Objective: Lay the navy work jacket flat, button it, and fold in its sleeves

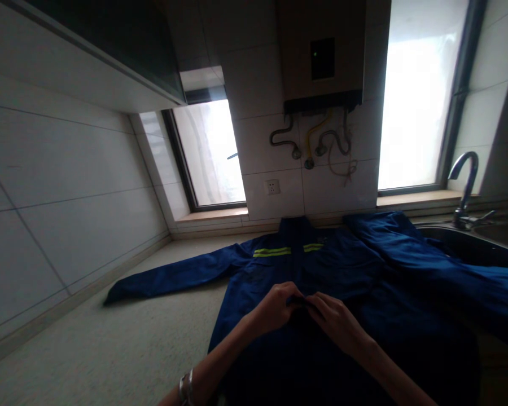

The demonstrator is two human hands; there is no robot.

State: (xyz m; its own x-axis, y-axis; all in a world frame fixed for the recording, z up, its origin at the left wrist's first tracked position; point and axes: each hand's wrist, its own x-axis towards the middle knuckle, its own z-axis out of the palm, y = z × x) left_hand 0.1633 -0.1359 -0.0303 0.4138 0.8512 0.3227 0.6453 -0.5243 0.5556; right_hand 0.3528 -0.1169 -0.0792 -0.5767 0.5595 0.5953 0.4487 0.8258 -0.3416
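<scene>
A dark blue work jacket (258, 287) with yellow-green stripes across the chest lies spread on the counter, collar toward the wall. One sleeve stretches out to the left. Over the jacket's front, my left hand (279, 304) pinches a bit of the dark blue cloth along the middle opening. Close beside it, my right hand (332, 316) grips the same edge, fingertips almost meeting the left ones. Shadow hides exactly what lies between the fingers. On my left wrist is a silver bracelet (186, 388).
More blue cloth (444, 276) extends right, over the edge of a sink (503, 231) with a curved faucet (468, 180). A water heater (322, 56) with pipes hangs on the tiled wall above a socket (272, 187). The pale counter (152, 344) runs left under an overhead cabinet (88, 51).
</scene>
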